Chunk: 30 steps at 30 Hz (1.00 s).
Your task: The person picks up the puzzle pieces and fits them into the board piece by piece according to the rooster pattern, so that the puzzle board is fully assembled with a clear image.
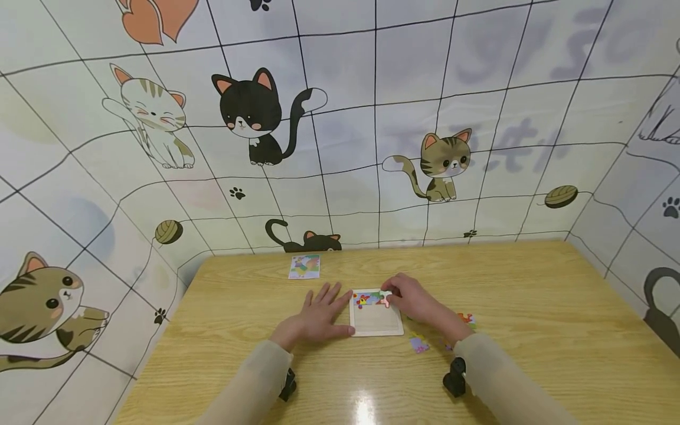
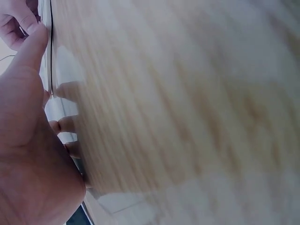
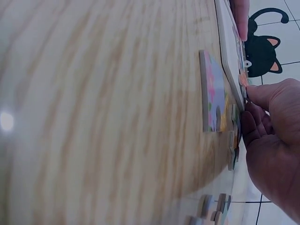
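You had the puzzle tray [image 1: 377, 323] flat on the wooden desk [image 1: 239, 313], about midway between its left and right edges. Your left hand [image 1: 317, 319] was resting on the side toward the desk's left edge, fingers straight and fanned out, thumb right up against the tray. Your right hand [image 1: 411, 300] was over on the other side, thumb and finger pinched on a pale pinkish piece [image 1: 385, 300] at the tray corner closest to the desk's far right corner. Couldn't tell if that piece was fully seated, tbh. Just beside it, a run of colorful pieces [image 1: 366, 299] filled the tray's strip nearest the desk's far edge, and the remaining tray floor was plain.

Some loose ones sat toward the desk's right edge: a purple piece [image 1: 418, 344] near the tray, and a red-orange piece [image 1: 467, 319] farther out, partly behind your right arm. A picture card [image 1: 305, 267] lay by the desk's far edge, toward the far left corner, with a cartoon-cat wall [image 1: 345, 141] right behind.
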Motion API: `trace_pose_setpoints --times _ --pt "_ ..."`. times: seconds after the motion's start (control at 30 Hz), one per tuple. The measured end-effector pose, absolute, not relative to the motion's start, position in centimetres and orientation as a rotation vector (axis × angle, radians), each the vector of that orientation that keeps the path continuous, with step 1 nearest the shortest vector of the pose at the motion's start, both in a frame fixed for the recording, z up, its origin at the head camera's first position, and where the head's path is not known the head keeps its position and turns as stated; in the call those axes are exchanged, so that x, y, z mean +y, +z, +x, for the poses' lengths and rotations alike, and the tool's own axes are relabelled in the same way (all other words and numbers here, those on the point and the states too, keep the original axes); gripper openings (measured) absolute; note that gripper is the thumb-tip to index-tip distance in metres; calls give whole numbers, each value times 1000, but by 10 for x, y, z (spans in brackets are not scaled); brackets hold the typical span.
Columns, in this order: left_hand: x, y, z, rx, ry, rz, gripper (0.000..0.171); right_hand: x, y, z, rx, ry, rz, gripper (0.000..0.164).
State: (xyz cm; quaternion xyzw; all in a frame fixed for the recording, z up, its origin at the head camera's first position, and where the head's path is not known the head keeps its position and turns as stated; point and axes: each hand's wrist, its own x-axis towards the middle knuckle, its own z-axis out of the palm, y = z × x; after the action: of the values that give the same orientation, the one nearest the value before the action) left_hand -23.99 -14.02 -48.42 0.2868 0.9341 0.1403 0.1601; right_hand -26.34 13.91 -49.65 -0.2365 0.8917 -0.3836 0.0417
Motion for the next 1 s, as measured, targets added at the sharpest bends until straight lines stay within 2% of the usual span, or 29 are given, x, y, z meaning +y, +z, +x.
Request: trace_pose_setpoints --times 1.0 --pt "-139 -488 -239 2727 380 826 85 139 -502 -259 2766 -1224 -725 13"
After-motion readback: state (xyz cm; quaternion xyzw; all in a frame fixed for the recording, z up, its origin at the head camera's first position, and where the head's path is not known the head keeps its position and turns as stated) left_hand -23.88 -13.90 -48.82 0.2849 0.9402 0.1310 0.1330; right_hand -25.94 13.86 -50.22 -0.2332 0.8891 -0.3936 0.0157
